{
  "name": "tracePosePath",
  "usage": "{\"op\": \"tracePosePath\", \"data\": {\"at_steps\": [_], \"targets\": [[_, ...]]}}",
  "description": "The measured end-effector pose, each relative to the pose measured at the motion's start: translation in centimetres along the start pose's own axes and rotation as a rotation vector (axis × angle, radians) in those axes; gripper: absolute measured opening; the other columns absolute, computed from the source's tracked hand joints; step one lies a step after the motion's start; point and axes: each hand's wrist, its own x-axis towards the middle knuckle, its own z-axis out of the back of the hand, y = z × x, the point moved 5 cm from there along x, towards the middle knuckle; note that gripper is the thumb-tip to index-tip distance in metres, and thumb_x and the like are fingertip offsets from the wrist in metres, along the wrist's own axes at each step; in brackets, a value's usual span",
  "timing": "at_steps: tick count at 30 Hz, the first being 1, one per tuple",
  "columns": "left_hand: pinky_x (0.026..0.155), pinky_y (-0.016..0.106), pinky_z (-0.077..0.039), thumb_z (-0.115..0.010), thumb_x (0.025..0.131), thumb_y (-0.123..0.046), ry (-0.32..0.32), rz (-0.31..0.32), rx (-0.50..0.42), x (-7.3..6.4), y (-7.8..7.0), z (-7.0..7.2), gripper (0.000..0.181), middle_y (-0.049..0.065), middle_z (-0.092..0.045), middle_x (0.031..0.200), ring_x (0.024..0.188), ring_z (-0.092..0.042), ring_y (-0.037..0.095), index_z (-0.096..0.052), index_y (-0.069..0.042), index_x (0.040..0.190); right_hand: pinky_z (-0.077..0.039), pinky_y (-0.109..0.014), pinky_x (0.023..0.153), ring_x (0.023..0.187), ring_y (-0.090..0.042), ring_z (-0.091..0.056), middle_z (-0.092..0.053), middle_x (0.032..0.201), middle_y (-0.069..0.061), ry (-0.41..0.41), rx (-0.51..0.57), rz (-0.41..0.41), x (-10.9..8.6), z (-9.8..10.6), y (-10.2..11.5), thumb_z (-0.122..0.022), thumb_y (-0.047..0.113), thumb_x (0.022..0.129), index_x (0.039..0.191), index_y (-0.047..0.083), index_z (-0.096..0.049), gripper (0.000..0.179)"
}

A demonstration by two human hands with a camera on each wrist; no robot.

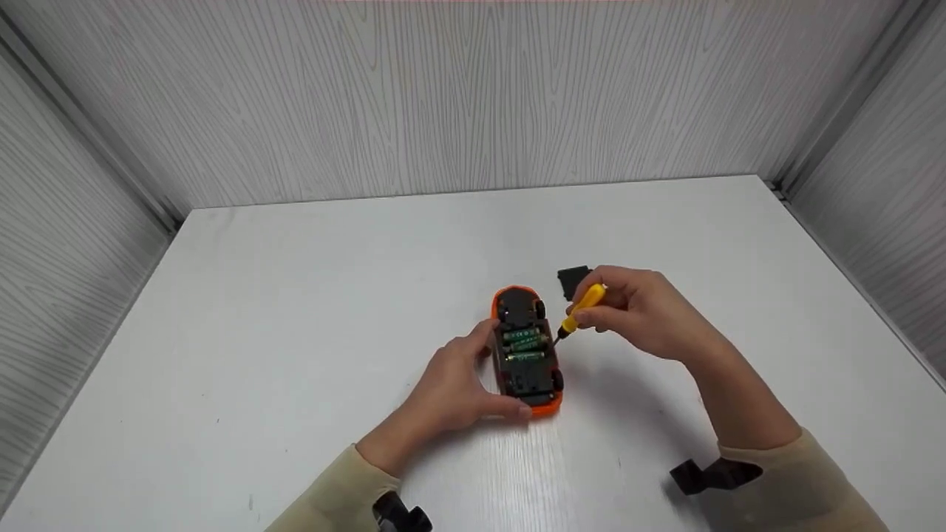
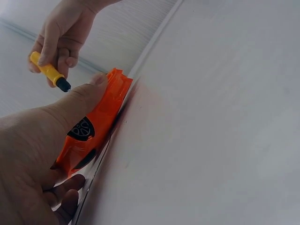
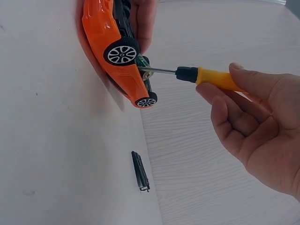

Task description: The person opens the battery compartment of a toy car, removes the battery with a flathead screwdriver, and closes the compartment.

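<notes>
Toy car [image 1: 533,378], orange with a black underside, lies upside down on the white surface [image 1: 295,318] in front of you, its length running away from you. Three green batteries [image 1: 525,357] sit crosswise in the uncovered bay in its middle; the middle one looks slightly slanted. Your left hand [image 1: 460,380] grips the car, with the thumb pressing its near end and the fingers reaching along its left side. Your right hand [image 1: 641,310] pinches a screwdriver [image 1: 585,304] by its yellow handle between thumb and fingers. The metal shaft slants down to the right edge of the bay, close by the battery ends; you cannot tell from these views whether its tip touches a battery. A flat black cover [image 1: 573,281] lies on the surface just beyond the car's right side, partly hidden behind your right fingertips in the head view and apart from the car. Pale sleeves [image 1: 344,488] end at your wrists, each with a dark fitting [image 1: 720,474] on it. Behind the surface stands a grey wood-grain wall [image 1: 473,103].
</notes>
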Motion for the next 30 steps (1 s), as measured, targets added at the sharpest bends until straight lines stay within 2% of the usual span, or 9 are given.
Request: {"op": "tracePosePath", "data": {"at_steps": [7,12,18,24,30], "targets": [[0.112,0.048,-0.044,-0.102,0.063,-0.052,-0.003,-0.007,-0.004,0.1,0.0,0.0,0.123,0.003,-0.063,0.142,0.127,-0.057,0.023,-0.038,-0.028,0.165,-0.059,-0.036,0.078,0.091,-0.043,-0.070,-0.078,0.101,-0.004,0.018,0.066,-0.006,0.2,0.4,-0.7,-0.077,0.020,0.100,0.108,0.014,-0.071,0.011],[0.111,0.048,-0.045,-0.102,0.063,-0.052,-0.006,-0.009,-0.011,0.2,0.0,0.0,0.122,0.003,-0.064,0.140,0.127,-0.057,0.022,-0.038,-0.028,0.165,-0.061,-0.037,0.081,0.094,-0.044,-0.072,-0.078,0.105,-0.007,0.014,0.108,-0.033,0.5,0.7,-1.6,-0.076,0.021,0.101,0.110,0.012,-0.070,0.014],[0.110,0.048,-0.045,-0.101,0.062,-0.053,-0.009,-0.014,-0.008,0.1,0.0,0.0,0.123,0.002,-0.065,0.138,0.125,-0.058,0.021,-0.039,-0.026,0.165,-0.061,-0.036,0.083,0.099,-0.046,-0.073,-0.078,0.111,-0.012,0.018,0.207,-0.058,0.7,0.8,-2.6,-0.074,0.017,0.102,0.112,0.005,-0.067,0.017],[0.106,0.048,-0.047,-0.100,0.063,-0.055,-0.009,-0.019,0.000,0.1,0.0,0.1,0.121,-0.001,-0.066,0.131,0.119,-0.058,0.020,-0.040,-0.028,0.163,-0.061,-0.037,0.084,0.099,-0.040,-0.075,-0.077,0.113,-0.015,0.022,0.280,-0.059,0.8,0.9,-3.3,-0.074,0.016,0.102,0.115,0.002,-0.065,0.020],[0.109,0.048,-0.045,-0.101,0.063,-0.053,-0.005,-0.010,0.000,0.1,0.0,0.1,0.121,-0.003,-0.065,0.134,0.123,-0.057,0.019,-0.039,-0.031,0.164,-0.061,-0.036,0.086,0.104,-0.044,-0.074,-0.077,0.115,-0.016,0.020,0.322,-0.078,0.9,1.0,-4.2,-0.072,0.016,0.104,0.117,0.000,-0.063,0.023]]}}
